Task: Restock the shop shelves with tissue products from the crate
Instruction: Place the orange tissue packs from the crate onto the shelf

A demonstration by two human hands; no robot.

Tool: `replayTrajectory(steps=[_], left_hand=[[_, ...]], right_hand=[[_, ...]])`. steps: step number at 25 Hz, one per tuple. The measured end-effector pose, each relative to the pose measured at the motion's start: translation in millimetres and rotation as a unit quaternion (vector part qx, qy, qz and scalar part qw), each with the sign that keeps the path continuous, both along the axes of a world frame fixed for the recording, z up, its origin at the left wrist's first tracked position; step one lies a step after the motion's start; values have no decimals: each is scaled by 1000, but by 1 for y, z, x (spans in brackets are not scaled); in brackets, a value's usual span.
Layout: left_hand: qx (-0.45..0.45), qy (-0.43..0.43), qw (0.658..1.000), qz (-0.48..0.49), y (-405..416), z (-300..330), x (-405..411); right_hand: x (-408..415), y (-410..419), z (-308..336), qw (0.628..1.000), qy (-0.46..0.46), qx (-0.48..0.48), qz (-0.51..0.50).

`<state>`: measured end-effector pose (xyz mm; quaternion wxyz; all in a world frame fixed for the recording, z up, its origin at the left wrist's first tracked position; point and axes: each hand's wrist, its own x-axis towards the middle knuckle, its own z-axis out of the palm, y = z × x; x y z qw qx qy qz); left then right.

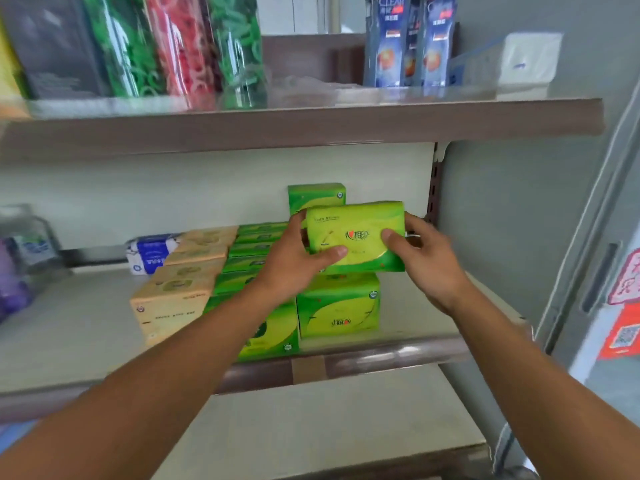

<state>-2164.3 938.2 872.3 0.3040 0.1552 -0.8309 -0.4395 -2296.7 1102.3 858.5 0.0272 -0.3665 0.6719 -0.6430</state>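
Note:
I hold a green tissue pack [356, 233] with both hands, its printed face turned toward me. My left hand [294, 258] grips its left edge and my right hand [422, 258] grips its right edge. The pack hovers just above another green tissue pack [337, 308] standing at the front of the middle shelf [398, 351]. A further green pack [317, 195] stands upright behind it. To the left runs a row of several green packs [252, 258] and a row of tan tissue packs [180, 289]. The crate is not in view.
A blue and white pack [150, 252] lies behind the tan row. The upper shelf [311, 123] carries bags of coloured clips [180, 46] and shampoo sachets [408, 39]. A lower shelf [329, 427] lies below. A grey door [588, 237] stands to the right.

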Motion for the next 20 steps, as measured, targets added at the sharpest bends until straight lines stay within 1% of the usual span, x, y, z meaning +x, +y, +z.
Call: replayTrajectory(steps=[3, 6, 9, 14, 18, 20], left_hand=[[-13, -13, 999, 44, -27, 0, -25], [-32, -36, 996, 80, -60, -2, -46], [-31, -52, 994, 95, -90, 0, -67], [-50, -102, 988, 105, -113, 0, -92], [-15, -112, 990, 84, -120, -6, -93], [27, -104, 993, 56, -121, -4, -91]], right_hand=[[-30, -37, -2, 999, 35, 32, 10], [-52, -69, -4, 997, 46, 52, 27], [-71, -100, -2, 996, 59, 57, 31], [-90, -130, -4, 995, 46, 86, 9], [-94, -135, -10, 994, 64, 91, -4], [-100, -138, -14, 997, 23, 73, -2]])
